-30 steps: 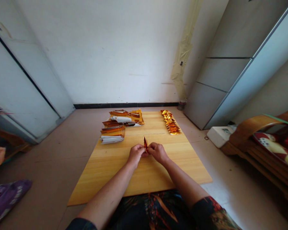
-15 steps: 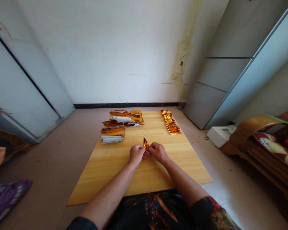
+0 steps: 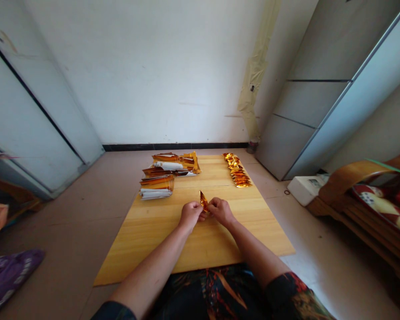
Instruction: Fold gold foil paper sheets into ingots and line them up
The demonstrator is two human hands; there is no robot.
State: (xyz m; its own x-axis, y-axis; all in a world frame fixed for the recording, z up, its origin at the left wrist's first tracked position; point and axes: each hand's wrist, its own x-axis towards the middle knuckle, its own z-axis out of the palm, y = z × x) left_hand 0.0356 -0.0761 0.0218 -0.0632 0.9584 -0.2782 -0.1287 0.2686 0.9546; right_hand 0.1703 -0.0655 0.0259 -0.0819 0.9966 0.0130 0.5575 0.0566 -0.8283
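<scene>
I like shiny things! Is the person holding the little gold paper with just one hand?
No, both the left hand and the right hand pinch the folded gold foil piece between them.

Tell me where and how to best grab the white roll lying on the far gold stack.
Probably pinch the white roll across its middle from above: it lies flat, long side running left to right, on the gold sheets with its top exposed. Both hands, left hand and right hand, are on the folded gold piece.
</scene>
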